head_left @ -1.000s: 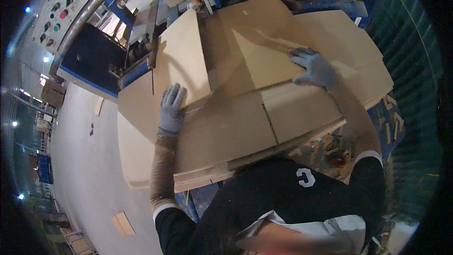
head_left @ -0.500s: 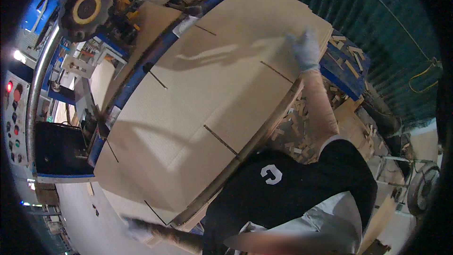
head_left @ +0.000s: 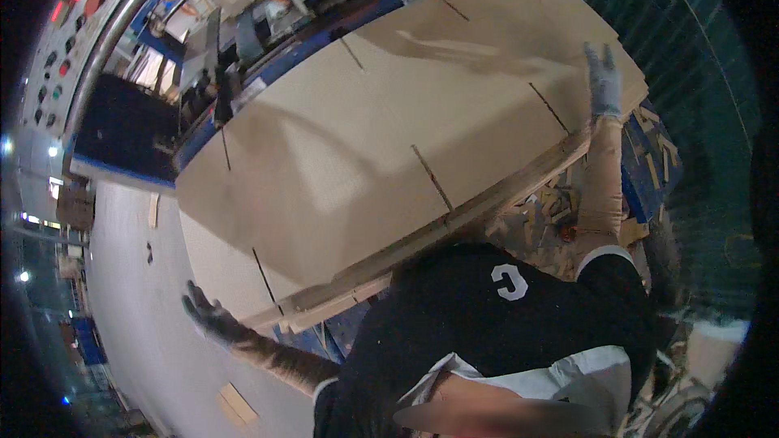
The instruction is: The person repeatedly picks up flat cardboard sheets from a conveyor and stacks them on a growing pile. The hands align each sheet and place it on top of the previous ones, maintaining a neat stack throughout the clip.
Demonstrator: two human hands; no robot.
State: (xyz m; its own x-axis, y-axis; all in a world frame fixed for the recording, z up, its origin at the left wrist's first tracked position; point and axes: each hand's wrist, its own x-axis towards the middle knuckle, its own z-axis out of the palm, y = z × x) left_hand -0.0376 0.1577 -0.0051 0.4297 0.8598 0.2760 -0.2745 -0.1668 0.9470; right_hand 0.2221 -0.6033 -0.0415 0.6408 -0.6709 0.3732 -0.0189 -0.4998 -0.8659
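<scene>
A wide stack of tan cardboard sheets lies before me, its top sheet cut with several dark slots along both long edges. My right hand, in a pale glove, is at the right end of the stack, fingers stretched out and apart over the top sheet. Whether it presses on the board I cannot tell. At the left end, my left hand, in a grey glove, is just beside the stack's near corner. Its fingers are spread and nothing shows in them.
A machine with a blue frame runs along the far side of the stack. Its control panel with a red light is at the upper left. Cardboard scraps are heaped under the right side. A loose piece lies on the grey floor.
The view has turned, so the stack lies flatter across it. My left hand has come into clearer sight with fingers spread. My right hand stays at the stack's right end.
</scene>
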